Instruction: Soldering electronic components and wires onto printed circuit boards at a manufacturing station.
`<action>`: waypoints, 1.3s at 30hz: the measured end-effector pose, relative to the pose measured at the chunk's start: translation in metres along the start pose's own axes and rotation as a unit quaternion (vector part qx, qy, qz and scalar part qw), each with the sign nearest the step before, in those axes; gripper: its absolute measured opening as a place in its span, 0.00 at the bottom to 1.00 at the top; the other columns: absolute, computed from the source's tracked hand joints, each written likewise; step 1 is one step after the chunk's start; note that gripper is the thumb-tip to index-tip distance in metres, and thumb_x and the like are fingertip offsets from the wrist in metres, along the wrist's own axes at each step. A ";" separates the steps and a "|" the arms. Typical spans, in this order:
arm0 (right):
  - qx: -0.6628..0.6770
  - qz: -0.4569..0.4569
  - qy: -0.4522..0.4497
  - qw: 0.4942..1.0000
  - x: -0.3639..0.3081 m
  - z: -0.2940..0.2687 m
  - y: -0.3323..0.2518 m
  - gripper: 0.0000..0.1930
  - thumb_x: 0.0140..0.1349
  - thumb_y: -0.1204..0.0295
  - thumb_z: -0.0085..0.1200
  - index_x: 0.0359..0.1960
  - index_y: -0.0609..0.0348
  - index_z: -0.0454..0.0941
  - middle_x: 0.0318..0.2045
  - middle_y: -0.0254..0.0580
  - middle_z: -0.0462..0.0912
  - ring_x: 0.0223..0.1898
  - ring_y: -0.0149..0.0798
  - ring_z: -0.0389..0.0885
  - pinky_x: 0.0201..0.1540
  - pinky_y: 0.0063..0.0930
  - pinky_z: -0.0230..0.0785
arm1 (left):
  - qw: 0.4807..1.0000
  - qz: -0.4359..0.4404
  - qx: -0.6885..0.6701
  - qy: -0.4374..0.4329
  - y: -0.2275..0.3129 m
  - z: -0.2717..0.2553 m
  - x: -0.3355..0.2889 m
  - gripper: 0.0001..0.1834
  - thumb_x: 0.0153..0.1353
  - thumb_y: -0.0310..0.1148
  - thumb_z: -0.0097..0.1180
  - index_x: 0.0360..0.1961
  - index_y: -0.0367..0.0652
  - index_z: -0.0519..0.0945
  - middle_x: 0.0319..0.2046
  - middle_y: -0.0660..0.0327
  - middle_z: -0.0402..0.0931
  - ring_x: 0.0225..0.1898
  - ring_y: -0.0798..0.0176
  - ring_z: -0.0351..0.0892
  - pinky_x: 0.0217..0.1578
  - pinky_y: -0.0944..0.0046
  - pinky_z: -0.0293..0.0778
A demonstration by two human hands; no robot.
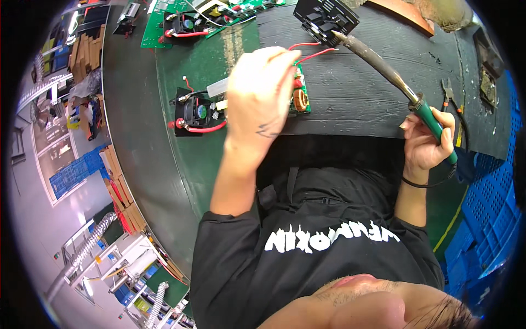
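Note:
My right hand (430,140) is closed round the green handle of a soldering iron (383,68). The iron's tip is at the lower edge of a black panel part with terminals (327,21); contact cannot be made out. My left hand (260,90) is closed, thumb and fingers pressed together, above a green circuit board (307,104). Two thin red wires (318,53) run out beside its fingertips toward the panel; what the fingers pinch is hidden. Left of this hand, the board's black fan (195,111) and a thick red cable (205,129) show.
Another green board (156,27) with a fan lies at the far left. Red-handled pliers (448,96) lie at the right of the black work mat (350,104), with a wooden strip (402,13) and yellowish sponge (446,12) behind. Blue crates (487,203) stand at the right.

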State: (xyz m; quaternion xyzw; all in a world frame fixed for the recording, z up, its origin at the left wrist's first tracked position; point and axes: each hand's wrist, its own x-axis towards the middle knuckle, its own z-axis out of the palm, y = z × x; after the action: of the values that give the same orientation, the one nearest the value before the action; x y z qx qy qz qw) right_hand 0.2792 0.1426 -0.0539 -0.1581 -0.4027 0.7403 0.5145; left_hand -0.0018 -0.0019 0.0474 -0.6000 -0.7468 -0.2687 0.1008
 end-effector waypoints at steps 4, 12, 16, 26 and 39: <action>0.025 -0.001 0.021 0.999 0.000 -0.001 0.001 0.24 0.74 0.55 0.41 0.53 0.66 0.77 0.35 0.69 0.87 0.24 0.55 0.85 0.23 0.34 0.75 | 0.983 0.055 0.150 -0.093 -0.051 -0.046 0.017 0.10 0.61 0.27 0.65 0.44 0.44 0.86 0.39 0.56 0.85 0.43 0.49 0.84 0.47 0.53 0.80; 0.025 -0.012 0.031 0.999 0.000 -0.002 0.004 0.25 0.74 0.55 0.40 0.53 0.66 0.77 0.36 0.69 0.87 0.25 0.55 0.86 0.23 0.34 0.75 | 0.910 0.083 0.376 -0.153 -0.137 0.013 0.055 0.05 0.64 0.31 0.56 0.36 0.43 0.83 0.37 0.53 0.82 0.41 0.49 0.87 0.40 0.51 0.84; 0.034 -0.016 0.025 0.999 0.000 -0.004 0.004 0.25 0.74 0.56 0.39 0.54 0.67 0.77 0.36 0.69 0.87 0.26 0.54 0.86 0.25 0.34 0.76 | 0.888 0.142 0.418 -0.132 -0.140 0.017 0.044 0.05 0.60 0.33 0.59 0.34 0.47 0.84 0.36 0.58 0.78 0.41 0.53 0.82 0.39 0.53 0.77; 0.046 -0.024 0.007 0.999 0.000 -0.003 0.004 0.25 0.74 0.56 0.39 0.55 0.67 0.75 0.36 0.70 0.87 0.26 0.53 0.87 0.24 0.33 0.76 | 0.980 0.110 0.168 -0.013 -0.102 -0.022 0.018 0.06 0.65 0.33 0.66 0.39 0.43 0.87 0.28 0.56 0.82 0.34 0.48 0.82 0.45 0.52 0.77; 0.006 -0.032 0.032 0.999 -0.011 -0.003 -0.011 0.24 0.73 0.56 0.41 0.53 0.66 0.77 0.37 0.71 0.87 0.26 0.54 0.87 0.24 0.34 0.77 | 0.993 0.107 0.013 0.037 -0.008 0.004 0.004 0.15 0.52 0.27 0.76 0.42 0.44 0.89 0.30 0.65 0.79 0.31 0.60 0.77 0.38 0.60 0.72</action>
State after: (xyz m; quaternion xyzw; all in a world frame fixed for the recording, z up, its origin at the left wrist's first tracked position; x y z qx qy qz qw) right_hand 0.2923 0.1355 -0.0495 -0.1654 -0.3866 0.7205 0.5514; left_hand -0.0095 0.0020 0.0439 -0.6649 -0.6773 -0.2686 0.1646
